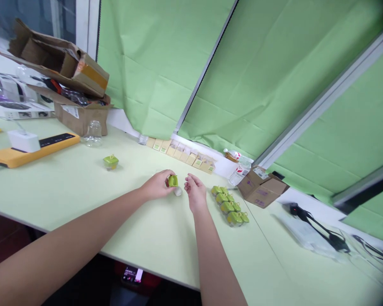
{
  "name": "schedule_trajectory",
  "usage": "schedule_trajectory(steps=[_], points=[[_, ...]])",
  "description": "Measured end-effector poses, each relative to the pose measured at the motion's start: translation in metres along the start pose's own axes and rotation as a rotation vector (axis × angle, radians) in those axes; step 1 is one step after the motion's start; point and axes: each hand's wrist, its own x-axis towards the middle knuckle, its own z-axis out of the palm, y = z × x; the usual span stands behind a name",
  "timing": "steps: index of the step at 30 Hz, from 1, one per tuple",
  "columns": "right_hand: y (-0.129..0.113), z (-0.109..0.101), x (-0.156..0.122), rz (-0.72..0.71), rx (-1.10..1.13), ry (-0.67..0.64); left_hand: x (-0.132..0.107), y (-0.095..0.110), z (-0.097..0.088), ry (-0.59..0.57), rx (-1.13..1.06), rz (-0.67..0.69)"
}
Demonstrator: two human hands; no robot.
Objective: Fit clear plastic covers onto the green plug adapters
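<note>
My left hand (158, 185) grips a small green lid (172, 181) between thumb and fingers, its hollow side facing me. Just under it is a small whitish round piece (178, 191); whether my left hand touches it I cannot tell. Across a short gap, my right hand (195, 194) has its fingertips pinched together, and anything between them is too small to make out. To its right stand rows of small clear containers with green lids (228, 207). Another green-lidded container (110, 162) sits alone on the left of the table.
Small tan boxes (185, 154) line the table's back edge. At the left are a clear jar (93, 134), an orange power strip (55, 142) and open cardboard boxes (83, 119). A cardboard box (261, 187), water bottles (238, 174) and black cables (322, 229) lie to the right.
</note>
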Motion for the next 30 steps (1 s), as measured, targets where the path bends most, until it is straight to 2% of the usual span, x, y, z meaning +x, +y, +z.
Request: schedule_trajectory(steps=[3,6,9,15,20,27,30], points=[[0.003,0.004,-0.004,-0.135,-0.237,-0.017,0.0,0.0,0.001,0.0,-0.001,0.014],[0.006,0.007,-0.008,-0.263,-0.365,-0.07,0.001,0.0,0.0,0.004,0.001,0.033],[0.006,0.007,-0.011,-0.324,-0.412,-0.082,0.0,0.0,0.0,0.01,0.011,0.033],[0.003,0.008,-0.011,-0.354,-0.411,-0.007,0.0,0.002,0.0,0.002,0.013,0.019],[0.002,0.01,-0.01,-0.308,-0.347,-0.002,0.0,0.002,0.0,0.001,-0.006,0.005],[-0.001,0.011,-0.009,-0.195,-0.114,-0.101,0.0,-0.001,0.001,-0.002,0.01,0.025],[-0.001,0.012,-0.009,-0.148,-0.047,-0.096,0.0,-0.001,0.0,-0.007,0.006,0.021]])
